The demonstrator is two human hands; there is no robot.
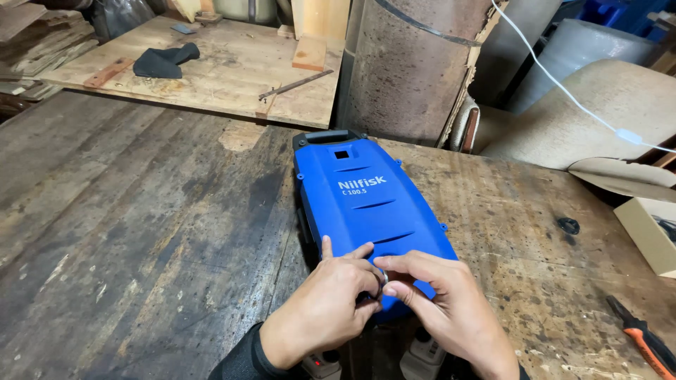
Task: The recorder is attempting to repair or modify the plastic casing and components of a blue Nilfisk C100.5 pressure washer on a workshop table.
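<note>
Blue housing (370,204) — near end under left hand (325,302), right hand (443,302).

Only one view: head cam, worn by the person, looks down and fwd over the wood table (141,232). It is close to both hands at bottom edge; far clutter is at top.
</note>
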